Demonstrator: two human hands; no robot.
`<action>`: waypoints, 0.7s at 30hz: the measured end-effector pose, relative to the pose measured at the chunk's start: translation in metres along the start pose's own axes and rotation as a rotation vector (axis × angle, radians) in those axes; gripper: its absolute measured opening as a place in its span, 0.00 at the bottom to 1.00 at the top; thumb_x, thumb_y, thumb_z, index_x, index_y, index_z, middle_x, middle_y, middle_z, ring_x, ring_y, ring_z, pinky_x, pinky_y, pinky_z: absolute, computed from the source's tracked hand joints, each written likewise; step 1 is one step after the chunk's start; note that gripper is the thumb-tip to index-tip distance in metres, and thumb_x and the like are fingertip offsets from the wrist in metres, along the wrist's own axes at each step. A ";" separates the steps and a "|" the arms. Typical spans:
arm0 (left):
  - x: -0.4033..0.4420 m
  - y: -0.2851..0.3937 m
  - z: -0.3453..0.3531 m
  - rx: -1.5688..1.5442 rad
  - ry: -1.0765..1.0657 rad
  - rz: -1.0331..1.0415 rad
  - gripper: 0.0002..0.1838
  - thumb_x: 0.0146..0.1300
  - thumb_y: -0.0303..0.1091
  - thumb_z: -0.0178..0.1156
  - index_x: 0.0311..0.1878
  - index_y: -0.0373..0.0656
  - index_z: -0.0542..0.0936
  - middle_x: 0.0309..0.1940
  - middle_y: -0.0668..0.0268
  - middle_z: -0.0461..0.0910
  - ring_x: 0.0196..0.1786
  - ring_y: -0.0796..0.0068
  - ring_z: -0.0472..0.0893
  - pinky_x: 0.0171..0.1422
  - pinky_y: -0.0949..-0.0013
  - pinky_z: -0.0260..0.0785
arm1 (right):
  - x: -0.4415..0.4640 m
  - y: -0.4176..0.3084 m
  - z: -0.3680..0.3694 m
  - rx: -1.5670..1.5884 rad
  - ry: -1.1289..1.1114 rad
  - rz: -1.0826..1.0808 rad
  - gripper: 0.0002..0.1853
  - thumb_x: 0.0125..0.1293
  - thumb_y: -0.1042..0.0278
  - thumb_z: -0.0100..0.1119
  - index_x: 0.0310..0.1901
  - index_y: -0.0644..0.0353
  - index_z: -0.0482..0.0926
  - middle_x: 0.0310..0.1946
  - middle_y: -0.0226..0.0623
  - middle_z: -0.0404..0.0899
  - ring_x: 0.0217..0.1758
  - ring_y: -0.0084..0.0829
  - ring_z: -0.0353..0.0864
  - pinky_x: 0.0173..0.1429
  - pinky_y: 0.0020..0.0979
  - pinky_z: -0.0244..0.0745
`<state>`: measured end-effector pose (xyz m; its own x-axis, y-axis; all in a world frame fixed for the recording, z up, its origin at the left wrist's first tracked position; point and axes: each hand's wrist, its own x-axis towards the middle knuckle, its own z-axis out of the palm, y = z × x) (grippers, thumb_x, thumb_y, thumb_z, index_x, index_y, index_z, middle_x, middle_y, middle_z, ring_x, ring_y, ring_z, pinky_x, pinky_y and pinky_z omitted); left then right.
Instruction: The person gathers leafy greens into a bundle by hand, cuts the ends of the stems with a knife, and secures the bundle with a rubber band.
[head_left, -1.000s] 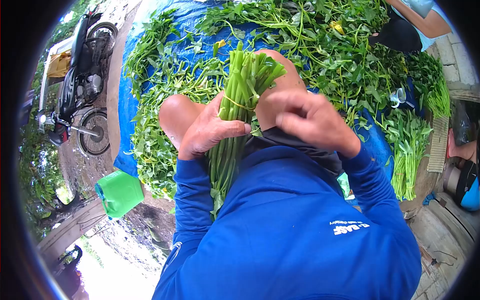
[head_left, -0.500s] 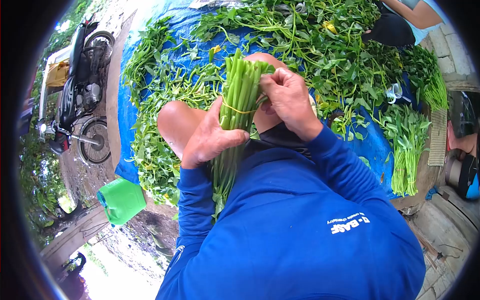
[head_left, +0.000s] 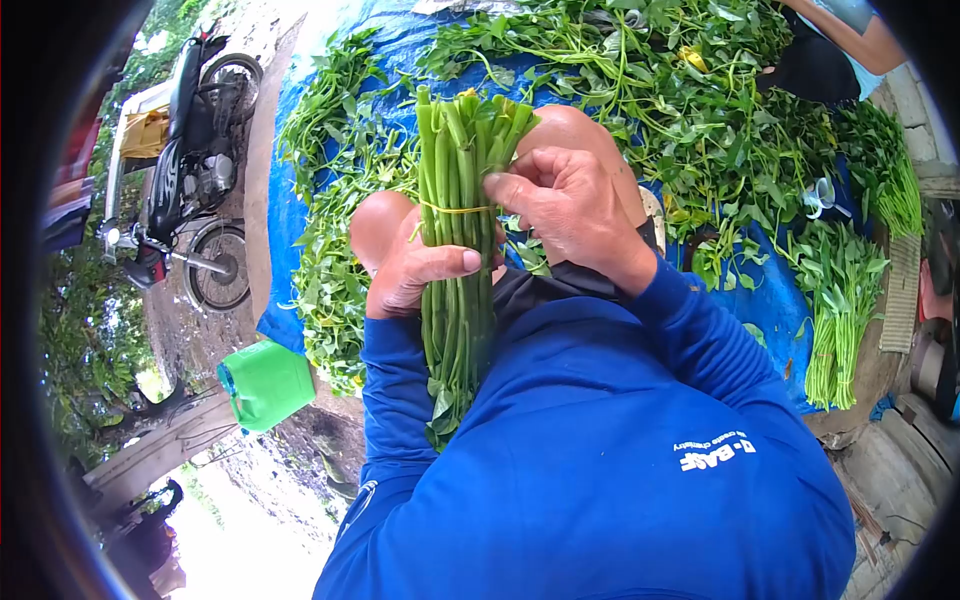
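Observation:
A bundle of green stems [head_left: 455, 180] stands over my lap in the head view, cut ends at the top and leaves at the bottom. Around its middle runs a thin yellow band [head_left: 455, 210]. My left hand [head_left: 420, 268] is wrapped round the bundle below the band, thumb across the front. At the bundle's right side, just above the band, my right hand [head_left: 570, 205] has its fingers bent together in a pinch against the stems. What lies between those fingertips is too small to make out.
Loose leafy stems [head_left: 700, 130] cover much of a blue tarp [head_left: 283, 220]. Tied bundles [head_left: 840, 310] lie at the right. A green container [head_left: 268, 385] and a motorcycle [head_left: 190, 170] are at the left. Another person's arm [head_left: 850, 35] shows at the top right.
My right hand was off the bundle, then came to its upper right side, and is now lower, near the band. The bundle has become more upright in my left hand.

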<state>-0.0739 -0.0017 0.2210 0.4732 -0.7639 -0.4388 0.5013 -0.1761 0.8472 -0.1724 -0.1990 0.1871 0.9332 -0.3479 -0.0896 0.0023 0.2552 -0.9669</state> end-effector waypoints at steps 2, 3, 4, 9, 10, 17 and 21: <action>-0.001 -0.002 0.001 -0.007 -0.006 0.042 0.42 0.50 0.37 0.80 0.68 0.32 0.76 0.47 0.54 0.87 0.46 0.61 0.90 0.53 0.58 0.86 | -0.001 0.008 0.002 0.106 -0.034 0.103 0.16 0.75 0.60 0.72 0.47 0.69 0.89 0.32 0.32 0.87 0.31 0.19 0.81 0.34 0.28 0.76; -0.001 -0.004 0.000 -0.035 -0.007 0.039 0.42 0.50 0.37 0.80 0.68 0.32 0.76 0.47 0.54 0.87 0.46 0.60 0.90 0.53 0.57 0.86 | -0.001 0.008 0.002 0.154 -0.048 0.155 0.18 0.76 0.58 0.73 0.50 0.68 0.88 0.33 0.32 0.87 0.31 0.19 0.81 0.34 0.27 0.76; -0.003 -0.006 -0.002 -0.063 -0.007 0.034 0.41 0.50 0.37 0.80 0.68 0.33 0.76 0.48 0.54 0.87 0.46 0.60 0.90 0.53 0.56 0.86 | 0.000 0.014 0.001 0.188 -0.076 0.155 0.19 0.77 0.57 0.72 0.52 0.68 0.87 0.34 0.32 0.87 0.31 0.19 0.81 0.33 0.26 0.76; 0.001 -0.017 -0.019 -0.281 -0.123 -0.062 0.40 0.49 0.34 0.77 0.67 0.32 0.77 0.47 0.53 0.87 0.46 0.55 0.90 0.55 0.55 0.88 | 0.013 0.036 0.009 0.441 -0.291 0.154 0.20 0.79 0.56 0.71 0.59 0.66 0.85 0.42 0.32 0.89 0.35 0.21 0.84 0.38 0.26 0.81; -0.001 -0.016 -0.017 -0.292 -0.098 -0.064 0.38 0.49 0.34 0.77 0.65 0.32 0.78 0.45 0.52 0.87 0.43 0.55 0.89 0.52 0.55 0.86 | 0.013 0.036 0.011 0.474 -0.299 0.104 0.19 0.79 0.59 0.71 0.59 0.66 0.85 0.43 0.33 0.89 0.37 0.21 0.85 0.41 0.27 0.83; 0.011 -0.022 -0.017 -0.285 -0.286 0.045 0.40 0.44 0.41 0.80 0.61 0.33 0.77 0.40 0.52 0.84 0.39 0.55 0.85 0.48 0.55 0.83 | 0.023 0.017 0.002 0.237 -0.298 -0.107 0.22 0.76 0.63 0.75 0.64 0.66 0.83 0.49 0.37 0.90 0.50 0.25 0.89 0.59 0.29 0.84; 0.025 -0.051 -0.027 -0.552 -0.474 -0.009 0.43 0.43 0.42 0.81 0.62 0.32 0.76 0.38 0.52 0.82 0.38 0.53 0.86 0.46 0.55 0.85 | 0.032 0.006 0.005 0.363 -0.500 0.112 0.32 0.71 0.57 0.79 0.69 0.65 0.79 0.55 0.38 0.87 0.53 0.28 0.88 0.59 0.30 0.84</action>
<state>-0.0677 0.0052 0.1591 0.1657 -0.9727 -0.1622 0.8556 0.0600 0.5142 -0.1411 -0.2041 0.1793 0.9899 0.1401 0.0217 -0.0653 0.5861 -0.8076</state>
